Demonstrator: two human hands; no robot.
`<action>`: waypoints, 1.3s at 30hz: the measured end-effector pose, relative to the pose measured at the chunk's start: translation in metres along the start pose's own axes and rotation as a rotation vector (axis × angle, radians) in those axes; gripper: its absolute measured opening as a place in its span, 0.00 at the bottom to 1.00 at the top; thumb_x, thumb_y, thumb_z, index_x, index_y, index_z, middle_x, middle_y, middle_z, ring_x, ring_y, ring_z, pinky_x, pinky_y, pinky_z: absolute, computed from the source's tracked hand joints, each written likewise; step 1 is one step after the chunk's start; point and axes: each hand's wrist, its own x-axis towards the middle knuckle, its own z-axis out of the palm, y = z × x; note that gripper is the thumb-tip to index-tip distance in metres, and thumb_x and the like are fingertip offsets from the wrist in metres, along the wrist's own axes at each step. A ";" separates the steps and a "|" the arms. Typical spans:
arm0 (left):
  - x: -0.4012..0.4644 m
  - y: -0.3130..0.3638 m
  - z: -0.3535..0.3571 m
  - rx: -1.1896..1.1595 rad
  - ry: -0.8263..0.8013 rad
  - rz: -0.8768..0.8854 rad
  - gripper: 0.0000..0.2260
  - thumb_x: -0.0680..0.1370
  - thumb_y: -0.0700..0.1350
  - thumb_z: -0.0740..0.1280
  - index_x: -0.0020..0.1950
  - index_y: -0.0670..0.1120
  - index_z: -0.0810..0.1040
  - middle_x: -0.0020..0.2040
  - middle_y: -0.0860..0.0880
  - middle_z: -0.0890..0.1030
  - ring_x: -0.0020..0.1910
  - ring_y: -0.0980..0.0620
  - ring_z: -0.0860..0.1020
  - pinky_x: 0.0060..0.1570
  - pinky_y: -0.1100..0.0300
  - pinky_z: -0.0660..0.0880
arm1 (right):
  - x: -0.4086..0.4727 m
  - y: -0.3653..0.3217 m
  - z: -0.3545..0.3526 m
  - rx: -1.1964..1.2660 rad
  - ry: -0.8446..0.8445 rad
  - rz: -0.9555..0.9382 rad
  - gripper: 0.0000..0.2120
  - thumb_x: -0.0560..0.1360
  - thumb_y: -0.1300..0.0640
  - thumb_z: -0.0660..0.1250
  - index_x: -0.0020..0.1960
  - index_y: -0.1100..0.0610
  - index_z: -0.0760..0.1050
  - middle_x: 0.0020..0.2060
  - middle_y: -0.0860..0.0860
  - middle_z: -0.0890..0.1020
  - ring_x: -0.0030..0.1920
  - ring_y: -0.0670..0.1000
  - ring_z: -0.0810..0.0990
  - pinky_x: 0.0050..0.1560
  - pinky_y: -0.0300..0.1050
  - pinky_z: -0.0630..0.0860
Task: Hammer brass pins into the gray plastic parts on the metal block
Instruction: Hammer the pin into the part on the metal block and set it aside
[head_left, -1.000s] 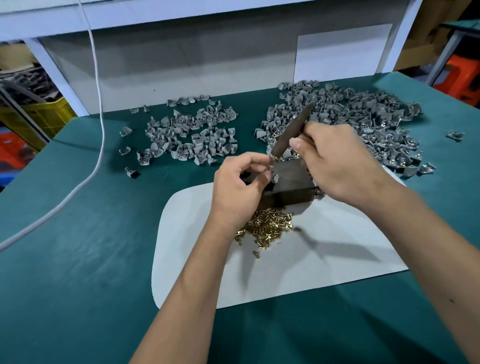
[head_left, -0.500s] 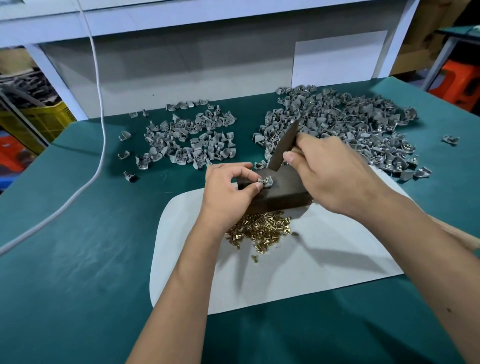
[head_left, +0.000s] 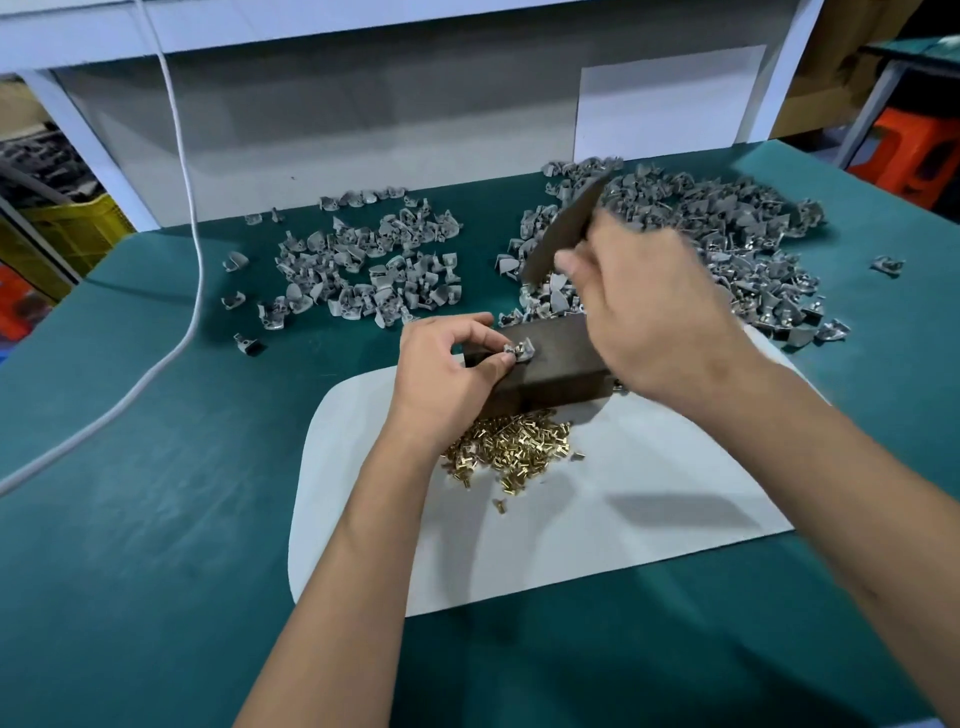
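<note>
We see no bin or tray on the teal felt-covered table (head_left: 156, 519); the stock lies loose in heaps. A small heap of short shiny brass pins (head_left: 511, 449) sits on a smooth white sheet with rounded corners (head_left: 623, 530), just in front of a dark rectangular metal block (head_left: 558, 371) that rests on the sheet's far edge. On top of the block, near its left end, sits one small gray moulded plastic part (head_left: 521, 349), and our left hand (head_left: 441, 371) pinches it between thumb and curled fingertips, holding it against the block. Our right hand (head_left: 657, 312), blurred, is wrapped around the handle of a dull dark flat-faced metal hammer (head_left: 563, 228), whose head is raised, tilted up and away above the block's far side. Beyond the block, two loose spreads of the same curved gray plastic pieces lie on the felt: a thinner left pile (head_left: 369, 265) and a denser right pile (head_left: 727, 244), the latter showing glints of metal. A white round cable (head_left: 182, 156) hangs down at the left and trails across the felt.
</note>
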 end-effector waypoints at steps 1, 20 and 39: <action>-0.001 0.000 0.000 0.000 0.001 -0.001 0.06 0.73 0.38 0.77 0.43 0.50 0.87 0.58 0.50 0.83 0.66 0.52 0.77 0.69 0.49 0.72 | -0.003 -0.001 0.006 -0.054 -0.135 0.024 0.12 0.86 0.47 0.55 0.56 0.55 0.71 0.42 0.55 0.80 0.40 0.59 0.78 0.42 0.52 0.76; -0.004 0.006 0.000 0.023 0.006 -0.003 0.06 0.74 0.40 0.77 0.42 0.51 0.86 0.60 0.54 0.82 0.69 0.49 0.74 0.72 0.48 0.68 | -0.006 0.046 0.006 0.062 -0.156 0.051 0.07 0.83 0.46 0.62 0.48 0.46 0.72 0.36 0.44 0.79 0.36 0.51 0.77 0.37 0.47 0.69; -0.010 0.011 0.003 -0.147 -0.071 -0.056 0.09 0.77 0.39 0.73 0.40 0.51 0.84 0.65 0.55 0.79 0.73 0.50 0.70 0.75 0.44 0.62 | -0.026 0.082 0.002 -0.266 -0.254 0.519 0.05 0.70 0.58 0.71 0.45 0.54 0.84 0.39 0.57 0.82 0.44 0.63 0.80 0.41 0.48 0.77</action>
